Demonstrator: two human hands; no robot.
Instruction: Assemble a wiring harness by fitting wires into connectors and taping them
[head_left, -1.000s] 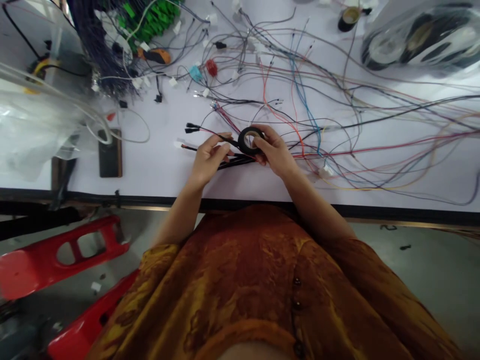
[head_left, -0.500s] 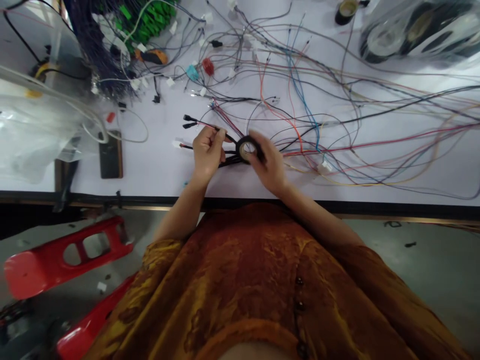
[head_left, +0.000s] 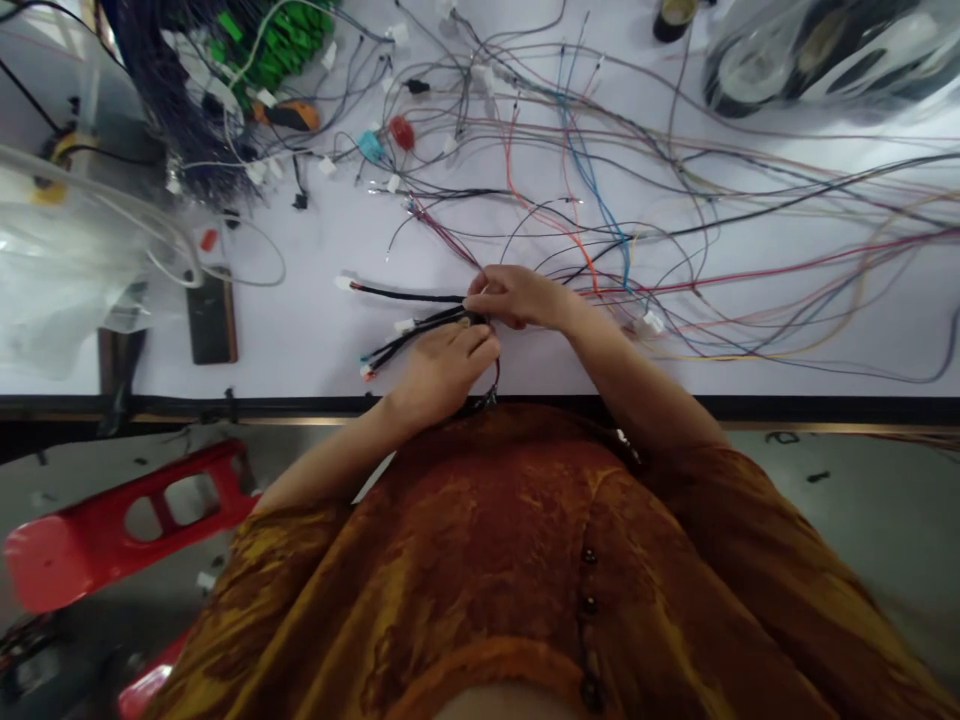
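Observation:
My left hand (head_left: pixel 448 365) is closed at the junction of a wire bundle, its fingertips against a dark piece that looks like the tape roll, mostly hidden. My right hand (head_left: pixel 521 297) pinches the bundle just above and to the right, its fingertips nearly touching the left ones. Black-wrapped branches (head_left: pixel 409 294) with white connectors (head_left: pixel 346 283) stick out to the left of my hands. A short red and black wire (head_left: pixel 497 372) hangs down toward the table's front edge. Thin red wires (head_left: pixel 450 238) run up and left from the junction.
Loose coloured wires (head_left: pixel 705 290) spread over the right side. Green connectors (head_left: pixel 292 45), an orange-handled tool (head_left: pixel 292 115) and a dark phone-like object (head_left: pixel 212 318) lie left. A plastic bag of rolls (head_left: pixel 757 75) sits top right. A red stool (head_left: pixel 52 560) stands below the table.
My left hand has moved down and right, letting go of the branch with black connectors. The tape roll, earlier plain in my right hand, is now mostly hidden. My right fingers now pinch at the bundle.

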